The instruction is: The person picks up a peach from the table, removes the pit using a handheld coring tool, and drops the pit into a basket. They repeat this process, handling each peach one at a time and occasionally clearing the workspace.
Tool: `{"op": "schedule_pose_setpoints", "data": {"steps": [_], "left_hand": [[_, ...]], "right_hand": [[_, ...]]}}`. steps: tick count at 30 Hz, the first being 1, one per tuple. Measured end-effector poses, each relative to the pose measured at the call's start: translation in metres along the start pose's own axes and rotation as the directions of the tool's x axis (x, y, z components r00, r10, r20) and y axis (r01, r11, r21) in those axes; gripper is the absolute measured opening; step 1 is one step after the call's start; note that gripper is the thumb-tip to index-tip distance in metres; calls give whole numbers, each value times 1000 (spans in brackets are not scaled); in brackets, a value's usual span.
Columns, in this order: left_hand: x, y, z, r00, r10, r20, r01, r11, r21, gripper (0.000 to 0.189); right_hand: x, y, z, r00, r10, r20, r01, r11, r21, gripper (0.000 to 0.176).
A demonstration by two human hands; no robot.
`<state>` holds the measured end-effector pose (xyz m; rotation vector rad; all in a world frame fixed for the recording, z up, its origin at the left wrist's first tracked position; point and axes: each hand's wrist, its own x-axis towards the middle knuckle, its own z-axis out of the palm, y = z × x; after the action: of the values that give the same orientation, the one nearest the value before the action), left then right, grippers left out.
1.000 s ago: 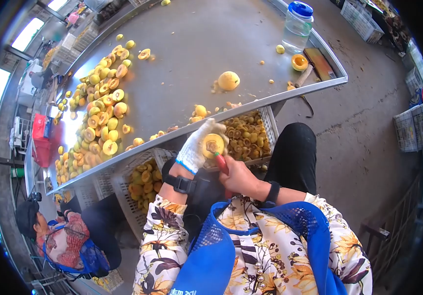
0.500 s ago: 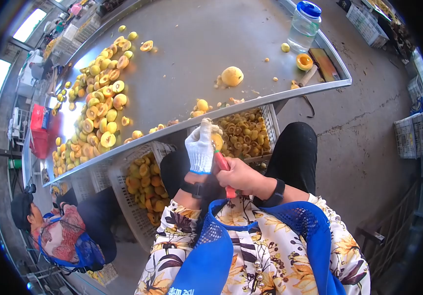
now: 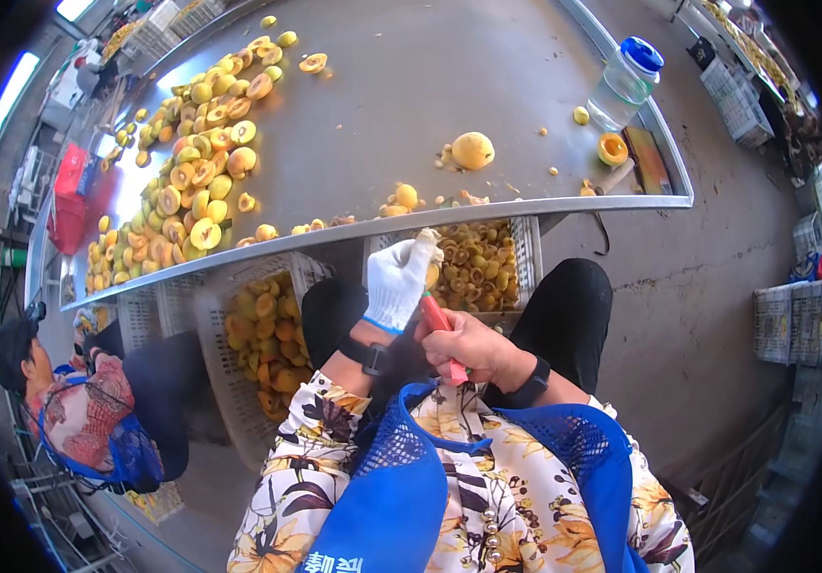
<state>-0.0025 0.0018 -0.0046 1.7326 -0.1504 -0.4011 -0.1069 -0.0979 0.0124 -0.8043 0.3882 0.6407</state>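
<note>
My left hand [image 3: 397, 282], in a white knit glove, is closed around a yellow peach half [image 3: 433, 276], mostly hidden by the fingers. My bare right hand [image 3: 470, 346] grips a red-handled tool [image 3: 437, 315]. Its working end points up at the fruit, and its tip is too hidden to name. Both hands are held close together over my lap, just below the metal table's front rim. Right behind them stands a crate [image 3: 531, 263] holding many hollowed fruit halves.
Peach halves [image 3: 205, 234] are heaped on the left of the metal table [image 3: 392, 86]. A whole peach [image 3: 473, 151] lies near the front edge, and a blue-lidded water bottle [image 3: 626, 84] stands at right. Another crate [image 3: 215, 349] of fruit is by my left knee. A co-worker [image 3: 96, 411] sits at left.
The view has shifted, so the table sits lower in it and the co-worker farther left. Both hands keep their holds and stay close together, the peach half now more covered.
</note>
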Motion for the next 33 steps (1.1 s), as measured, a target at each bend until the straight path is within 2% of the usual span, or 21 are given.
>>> {"op": "schedule_pose_setpoints", "data": {"steps": [1, 2, 5, 8, 10, 11, 14, 15, 16, 18, 19, 22, 25, 28, 29, 32, 33], "left_hand": [[8, -4, -2, 980, -171, 97, 189, 957, -219, 39], [8, -4, -2, 952, -262, 161, 302, 894, -332, 39], [9, 0, -6, 804, -437, 404, 594, 563, -574, 40], [4, 0, -5, 873, -414, 258, 484, 673, -559, 40], [-1, -5, -2, 979, -197, 51, 203, 916, -345, 40], [-4, -7, -1, 998, -61, -25, 55, 978, -204, 40], [-6, -8, 3, 998, 28, -63, -40, 978, -203, 39], [-5, -8, 1, 998, -61, 7, 61, 973, -225, 40], [-3, -5, 0, 971, -214, 104, 238, 871, -431, 40], [0, 4, -4, 830, -409, 378, 547, 469, -693, 39], [9, -12, -4, 822, -374, 429, 551, 338, -763, 42], [5, -4, -7, 836, -378, 398, 541, 447, -712, 45], [6, -6, -12, 793, -260, 551, 609, 365, -704, 46], [3, 4, -14, 833, -291, 470, 551, 380, -743, 47], [2, 8, -18, 845, -231, 483, 535, 326, -779, 48], [17, -13, -10, 922, -334, 195, 320, 379, -868, 51], [15, -11, -13, 931, -329, 156, 316, 517, -796, 55]], "right_hand": [[0, 0, -1, 1000, 4, -7, -4, 1000, -14, 21], [0, 0, -1, 1000, 7, -15, -8, 1000, -25, 20], [1, 4, -4, 999, -45, 28, 47, 996, -78, 21], [4, 8, -9, 994, -105, 13, 104, 942, -320, 21], [4, 7, -6, 994, -109, -3, 101, 924, -368, 21], [3, 8, -6, 994, -113, -14, 98, 915, -392, 22], [2, 9, -5, 997, -81, -19, 72, 952, -299, 20], [1, 8, -6, 998, -65, -10, 59, 962, -268, 19], [0, 6, -7, 999, -49, -1, 48, 970, -238, 18], [-1, 6, -7, 999, -34, 17, 37, 977, -210, 17], [0, 7, -7, 999, -42, 28, 47, 976, -213, 17], [2, 8, -6, 996, -74, 51, 83, 971, -225, 17], [3, 6, -3, 988, -129, 85, 151, 925, -348, 18], [11, 2, 1, 965, -247, 84, 257, 845, -469, 18], [10, 4, 1, 954, -293, 67, 286, 818, -499, 17], [1, -5, -3, 948, -317, 15, 312, 923, -227, 16], [6, -3, -6, 898, -430, -93, 414, 897, -153, 13]]}}
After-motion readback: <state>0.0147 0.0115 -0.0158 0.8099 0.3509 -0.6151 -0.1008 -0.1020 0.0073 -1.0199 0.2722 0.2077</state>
